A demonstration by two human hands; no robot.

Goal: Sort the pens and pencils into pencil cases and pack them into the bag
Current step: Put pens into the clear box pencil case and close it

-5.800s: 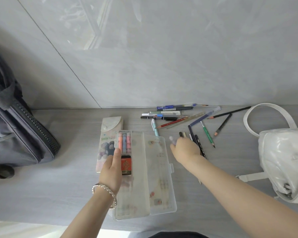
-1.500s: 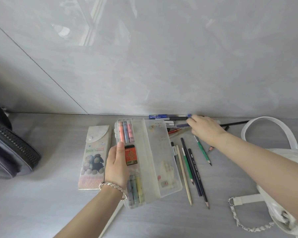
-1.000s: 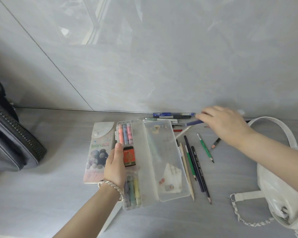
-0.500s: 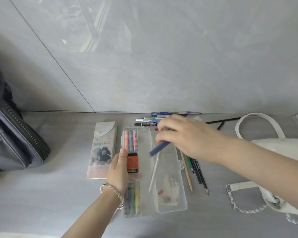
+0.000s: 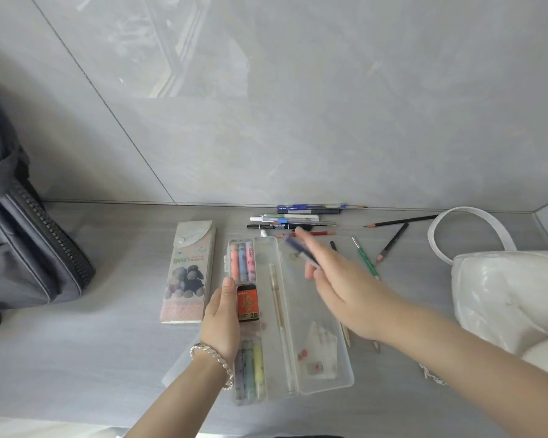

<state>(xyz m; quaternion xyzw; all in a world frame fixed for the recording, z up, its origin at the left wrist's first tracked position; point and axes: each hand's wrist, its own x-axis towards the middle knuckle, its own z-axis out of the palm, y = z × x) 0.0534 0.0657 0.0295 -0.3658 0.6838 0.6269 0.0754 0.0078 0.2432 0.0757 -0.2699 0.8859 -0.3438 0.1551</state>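
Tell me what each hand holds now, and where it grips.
Right hand: blue pen, gripped near its lower end. Left hand: steadies the clear case at its left edge.

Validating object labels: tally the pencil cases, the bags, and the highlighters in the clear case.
Pencil cases: 2 (clear case, printed case)
Bags: 2 (grey bag, white bag)
Highlighters: 6 (three at the far end, three at the near end)
Total: 10

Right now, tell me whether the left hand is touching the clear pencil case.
Touching. The head view shows the left hand resting on the clear pencil case's left edge, thumb against the orange lead box.
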